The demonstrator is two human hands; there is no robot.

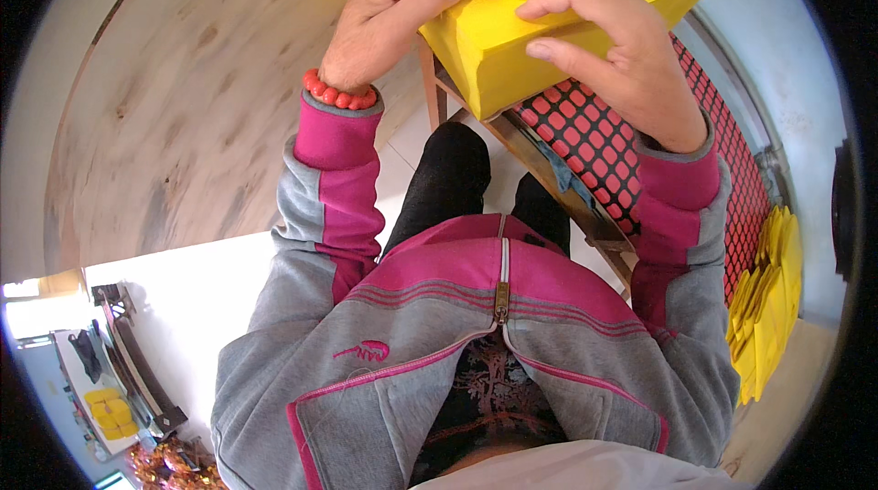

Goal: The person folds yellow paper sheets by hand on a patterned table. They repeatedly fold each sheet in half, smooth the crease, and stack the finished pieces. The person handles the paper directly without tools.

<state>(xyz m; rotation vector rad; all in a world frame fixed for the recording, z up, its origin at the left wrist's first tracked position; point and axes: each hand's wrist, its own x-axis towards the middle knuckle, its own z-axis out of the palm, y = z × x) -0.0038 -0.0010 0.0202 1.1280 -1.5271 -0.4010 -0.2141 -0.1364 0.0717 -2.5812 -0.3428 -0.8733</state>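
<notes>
Left hand (398, 15) narrow, thumb and index close at the yellow boxy bag (508, 79), can't tell if gripping; right hand (622, 47) spread wide over it. Bag is ahead of wearer, overlapping red-black patterned cover (585, 129); folded yellow pieces (768, 303) off right.

The head view, from the left of two head-worn fisheye cameras, looks steeply down at close range over the jacket (585, 280), with the left hand (382, 19) and right hand (617, 33) near its upper edge.
</notes>
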